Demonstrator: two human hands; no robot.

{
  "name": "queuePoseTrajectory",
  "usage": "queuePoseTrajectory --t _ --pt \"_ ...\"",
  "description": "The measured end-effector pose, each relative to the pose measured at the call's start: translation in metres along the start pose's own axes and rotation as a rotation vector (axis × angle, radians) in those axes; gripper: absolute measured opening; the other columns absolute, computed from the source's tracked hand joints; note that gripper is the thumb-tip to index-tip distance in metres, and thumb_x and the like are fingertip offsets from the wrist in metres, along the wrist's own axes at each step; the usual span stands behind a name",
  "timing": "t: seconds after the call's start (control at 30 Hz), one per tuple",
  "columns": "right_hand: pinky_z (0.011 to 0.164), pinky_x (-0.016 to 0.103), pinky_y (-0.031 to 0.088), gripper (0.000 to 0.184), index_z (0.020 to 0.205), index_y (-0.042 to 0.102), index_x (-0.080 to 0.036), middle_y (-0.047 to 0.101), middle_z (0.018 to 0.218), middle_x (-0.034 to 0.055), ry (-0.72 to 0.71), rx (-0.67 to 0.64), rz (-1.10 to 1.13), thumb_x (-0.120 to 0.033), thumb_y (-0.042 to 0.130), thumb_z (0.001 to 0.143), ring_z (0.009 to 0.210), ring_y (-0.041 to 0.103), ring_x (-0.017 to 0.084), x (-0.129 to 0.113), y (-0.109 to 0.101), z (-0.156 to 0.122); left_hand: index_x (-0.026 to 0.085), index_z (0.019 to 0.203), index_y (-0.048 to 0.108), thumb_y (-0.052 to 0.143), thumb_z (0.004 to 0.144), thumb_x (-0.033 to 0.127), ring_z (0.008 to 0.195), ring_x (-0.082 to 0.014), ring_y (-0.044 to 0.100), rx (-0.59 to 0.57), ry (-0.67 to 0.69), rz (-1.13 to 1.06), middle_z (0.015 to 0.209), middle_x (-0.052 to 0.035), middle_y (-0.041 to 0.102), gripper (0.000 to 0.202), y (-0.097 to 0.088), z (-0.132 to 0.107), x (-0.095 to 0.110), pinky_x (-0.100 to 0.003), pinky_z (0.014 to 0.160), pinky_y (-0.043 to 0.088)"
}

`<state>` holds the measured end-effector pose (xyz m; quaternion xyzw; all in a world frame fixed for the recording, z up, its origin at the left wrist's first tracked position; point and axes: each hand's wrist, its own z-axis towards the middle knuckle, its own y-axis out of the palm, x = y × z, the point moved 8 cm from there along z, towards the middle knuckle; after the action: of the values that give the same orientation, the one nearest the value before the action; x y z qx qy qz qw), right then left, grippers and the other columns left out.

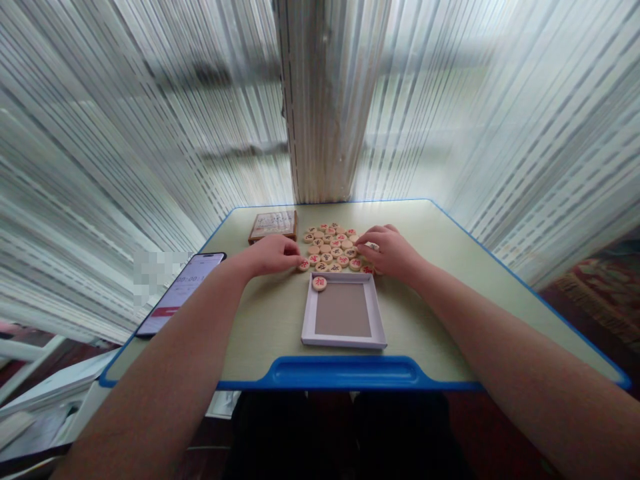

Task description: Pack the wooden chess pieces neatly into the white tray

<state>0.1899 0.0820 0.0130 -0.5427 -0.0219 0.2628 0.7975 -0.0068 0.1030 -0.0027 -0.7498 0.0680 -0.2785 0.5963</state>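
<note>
Several round wooden chess pieces (331, 248) with red and dark characters lie in a cluster at the middle of the desk. My left hand (273, 255) rests at the cluster's left side, fingers curled and pinching the nearest piece (303, 265). My right hand (387, 252) lies on the cluster's right side with fingers bent over pieces; one shows between them. In front of the cluster stands a shallow white box tray (344, 340). One piece (319, 283) with a red character sits in its far left corner.
The desk (440, 280) is pale green with a blue rim and a blue groove at the near edge. A phone (181, 300) with a lit screen lies at the left edge. A flat wooden box lid (273, 225) sits behind my left hand. Curtains surround the desk.
</note>
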Motion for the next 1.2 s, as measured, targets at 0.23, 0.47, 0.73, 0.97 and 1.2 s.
queuePoseTrajectory --t 0.23,0.47,0.73,0.97,1.2 --pt "0.087 0.035 0.041 0.025 0.089 0.073 -0.018 0.068 0.095 0.0091 0.010 -0.021 0.009 -0.023 0.049 0.083 0.089 0.057 0.021 0.003 0.002 0.002 0.014 0.101 0.070 0.042 0.075 0.021 0.093 -0.0191 0.059 0.313 0.150 0.157 0.102 -0.0072 0.066 0.039 -0.016 0.002 0.015 -0.031 0.089 0.044" --pt "0.088 0.034 0.043 0.028 0.087 0.073 -0.017 0.070 0.094 0.0080 0.031 0.031 0.044 -0.014 0.045 0.080 0.089 0.057 0.021 0.010 -0.001 0.002 0.019 0.098 0.072 0.039 0.081 0.022 0.101 -0.0191 0.059 0.181 0.272 0.234 0.110 -0.0044 0.066 0.038 -0.001 0.002 0.033 -0.031 0.094 0.043" --pt "0.085 0.033 0.043 0.027 0.084 0.073 -0.018 0.071 0.089 0.0071 -0.012 0.041 0.059 -0.013 0.047 0.078 0.086 0.058 0.020 0.003 -0.004 0.001 0.019 0.113 0.065 0.041 0.078 0.015 0.097 -0.0179 0.059 0.265 0.168 0.279 0.107 -0.0061 0.066 0.043 -0.006 0.006 0.012 -0.029 0.090 0.044" --pt "0.086 0.032 0.043 0.027 0.084 0.073 -0.016 0.071 0.089 0.0078 -0.001 0.039 0.060 -0.013 0.047 0.078 0.086 0.059 0.021 0.005 -0.005 -0.001 0.019 0.108 0.066 0.045 0.084 0.025 0.093 -0.0198 0.060 0.229 0.133 0.274 0.105 -0.0090 0.060 0.033 -0.001 0.009 0.009 -0.030 0.087 0.045" --pt "0.085 0.032 0.043 0.026 0.082 0.073 -0.018 0.071 0.087 0.0061 -0.015 0.037 0.057 -0.012 0.049 0.076 0.085 0.059 0.020 0.005 -0.004 -0.001 0.017 0.104 0.066 0.046 0.084 0.026 0.095 -0.0201 0.059 0.232 0.092 0.302 0.106 -0.0092 0.060 0.029 -0.003 0.012 0.003 -0.031 0.089 0.044"
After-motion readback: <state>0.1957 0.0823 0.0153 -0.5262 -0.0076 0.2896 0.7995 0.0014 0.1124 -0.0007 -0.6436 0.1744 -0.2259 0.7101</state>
